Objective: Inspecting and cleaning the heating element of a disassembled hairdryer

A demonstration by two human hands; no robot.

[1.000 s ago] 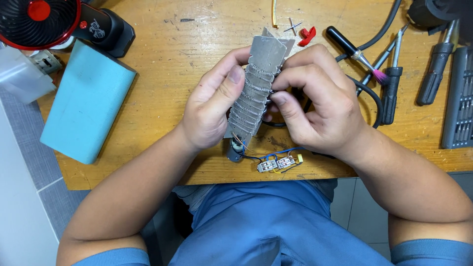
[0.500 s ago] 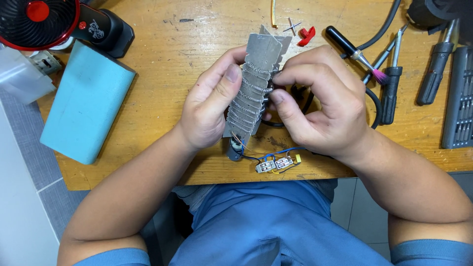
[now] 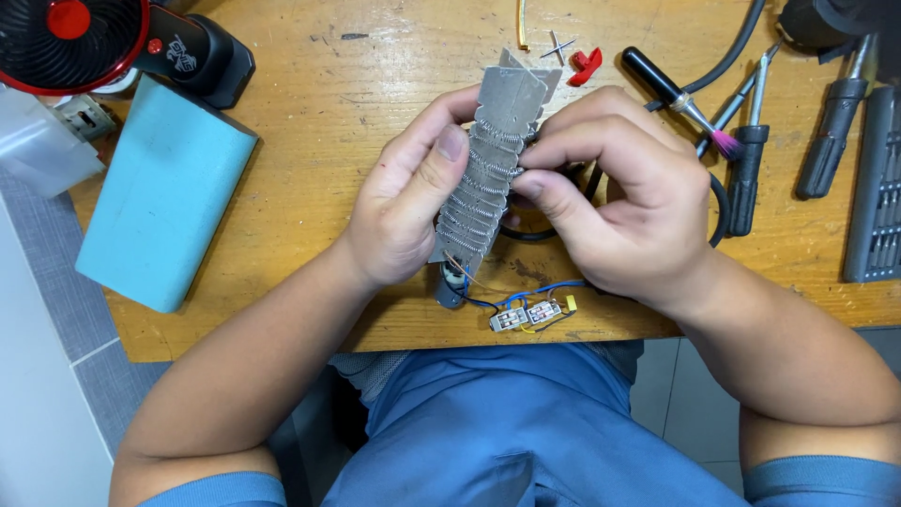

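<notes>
Heating element: a grey, card-like heating element (image 3: 496, 160) wound with coiled wire, held upright-ish above the wooden workbench (image 3: 319, 141), between both hands, its top end standing clear above the fingers.
Left hand: the left hand (image 3: 408, 202) wraps the element's left edge, thumb pressed flat on the coils, fingers curled behind it.
Right hand: the right hand (image 3: 624, 202) closes in from the other side, fingertips (image 3: 526, 155) pinched against the coil windings at the right edge about mid-height.
Lower end: a small motor (image 3: 452, 286) hangs just under the element, below the left palm, with blue wires running to two white connectors (image 3: 522, 316) near the bench edge.
Left of hands: a pale blue box (image 3: 164, 192), well apart, with a red and black fan (image 3: 75, 38) beyond it.
Right of hands: a black cable (image 3: 723, 56), a pink-tipped brush (image 3: 680, 99), screwdrivers (image 3: 835, 122) and a bit set (image 3: 875, 188).
Far edge: a small red part (image 3: 587, 64) just beyond the element's top.
</notes>
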